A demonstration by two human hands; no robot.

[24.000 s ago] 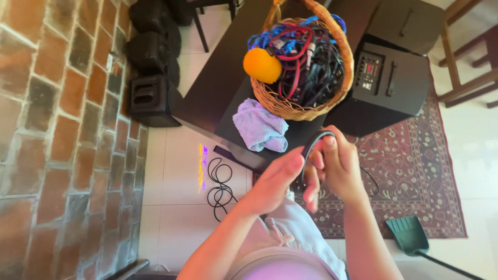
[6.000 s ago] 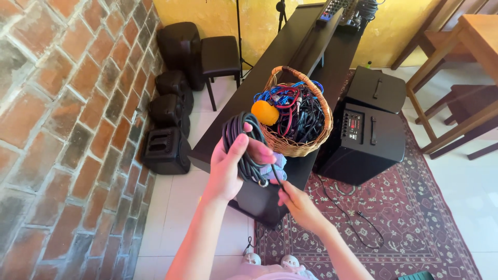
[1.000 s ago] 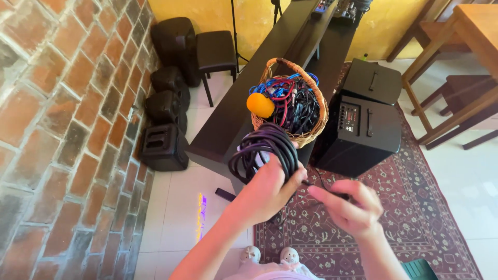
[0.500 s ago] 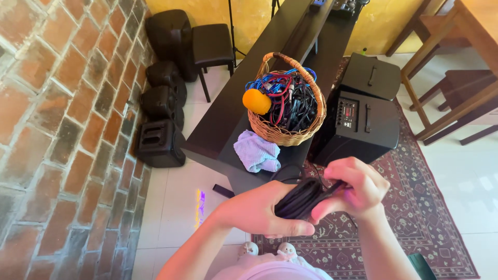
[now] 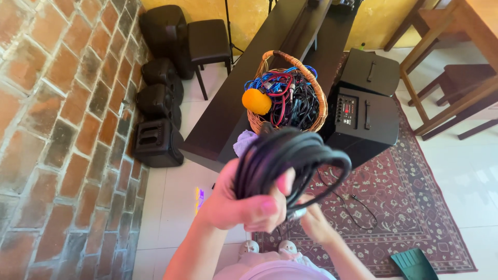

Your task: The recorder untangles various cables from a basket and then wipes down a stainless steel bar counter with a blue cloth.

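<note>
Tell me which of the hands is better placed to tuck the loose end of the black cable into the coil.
Right, probably. The left hand is closed around the coiled black cable, holding it up, so it is occupied. The right hand sits just under the coil at the cable's metal plug end.

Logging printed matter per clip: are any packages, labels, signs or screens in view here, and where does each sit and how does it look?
Control panel: on the near black speaker's top, right of the basket; a small upright rectangle, dark with red and white marks, too small to tell if it has a screen.
No packages or signs visible.
</note>
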